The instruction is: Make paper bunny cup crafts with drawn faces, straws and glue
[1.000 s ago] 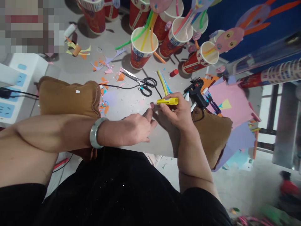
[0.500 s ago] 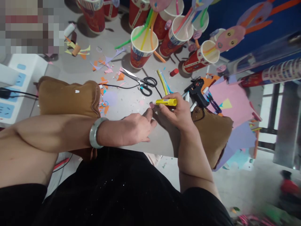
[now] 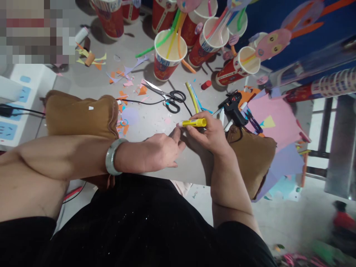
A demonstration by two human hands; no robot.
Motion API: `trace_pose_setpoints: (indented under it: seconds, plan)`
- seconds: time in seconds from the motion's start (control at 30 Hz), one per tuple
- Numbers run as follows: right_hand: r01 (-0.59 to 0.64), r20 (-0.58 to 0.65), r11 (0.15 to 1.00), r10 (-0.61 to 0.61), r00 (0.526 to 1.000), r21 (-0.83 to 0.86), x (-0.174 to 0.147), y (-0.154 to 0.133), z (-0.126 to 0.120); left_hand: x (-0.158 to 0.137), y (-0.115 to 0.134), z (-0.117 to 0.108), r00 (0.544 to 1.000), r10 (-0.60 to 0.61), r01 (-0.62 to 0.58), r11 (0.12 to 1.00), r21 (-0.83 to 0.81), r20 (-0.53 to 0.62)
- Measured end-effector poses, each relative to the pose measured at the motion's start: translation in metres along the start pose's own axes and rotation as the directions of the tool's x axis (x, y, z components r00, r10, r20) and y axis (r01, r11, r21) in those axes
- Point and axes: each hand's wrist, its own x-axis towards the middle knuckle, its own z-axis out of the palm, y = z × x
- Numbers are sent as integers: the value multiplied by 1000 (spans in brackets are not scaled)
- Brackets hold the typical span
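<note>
My right hand (image 3: 208,129) is closed around a yellow glue stick (image 3: 196,122), held nearly level with its pale tip pointing left. That tip meets a tiny pink paper piece (image 3: 178,125), mostly covered now. My left hand (image 3: 162,150) rests palm down on the table, its index fingertip on the pink piece and the other fingers loosely bent and apart. Black-handled scissors (image 3: 168,99) lie partly spread beyond my hands. A red cap (image 3: 206,85) lies near yellow and blue straws (image 3: 191,97).
Red paper cups (image 3: 166,68) with straws stand along the back. A black glue gun (image 3: 235,109) lies right, beside coloured paper sheets (image 3: 278,122). Brown cushions (image 3: 80,115) flank my arms. A white power strip (image 3: 30,85) sits left. Paper scraps (image 3: 128,76) litter the table.
My right hand has moved the glue stick slightly left and down, so its tip now covers the pink piece. The left hand stays in place.
</note>
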Motion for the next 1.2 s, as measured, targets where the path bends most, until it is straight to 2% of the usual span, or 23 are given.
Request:
trace_pose_setpoints:
  seconds: [0.1, 0.33, 0.53, 0.77, 0.97, 1.2]
  plan:
    - [10, 42, 1000, -9, 999, -9, 1, -2, 1, -1, 0, 4, 1000, 2, -2, 1000, 3, -31]
    - [-23, -9, 1000, 23, 1000, 19, 1, 1, 1, 0, 0, 7, 1000, -18, 18, 1000, -25, 16]
    - [3, 58, 1000, -3, 998, -2, 1, -1, 2, 0, -2, 8, 1000, -2, 1, 999, -42, -11]
    - [-25, -56, 1000, 26, 998, 13, -1, 2, -4, 1, -1, 1, 998, -35, 39, 996, -76, 52]
    - [16, 66, 1000, -16, 998, -5, 1, 0, -1, 1, -1, 1, 999, -15, 17, 998, -53, 28]
    - [2, -21, 1000, -2, 1000, -7, 0, 3, -4, 2, -3, 1, 998, -23, 27, 996, -81, 55]
